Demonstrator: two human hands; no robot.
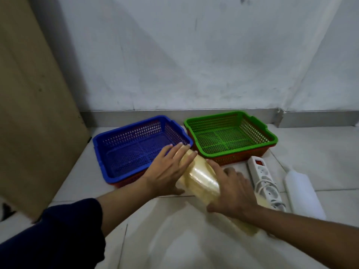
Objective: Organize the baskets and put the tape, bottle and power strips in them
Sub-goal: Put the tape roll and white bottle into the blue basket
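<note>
A long stack of clear yellowish tape rolls (202,178) lies slanted on the white floor in front of the baskets. My left hand (167,171) and my right hand (233,193) clasp it from either side. The blue basket (103,150) sits nested on a red basket (128,181) at the left, and nothing lies in it. The green basket (229,150) rests on another red basket (239,158) at the right, also with nothing inside. A white power strip (264,181) with a coiled cord lies right of my right hand. A white bottle (303,193) lies on its side beyond the strip.
A brown cardboard sheet (33,113) leans against the wall at the left. A grey wall with a low ledge (194,115) runs close behind the baskets. White tiled floor (174,245) stretches toward me.
</note>
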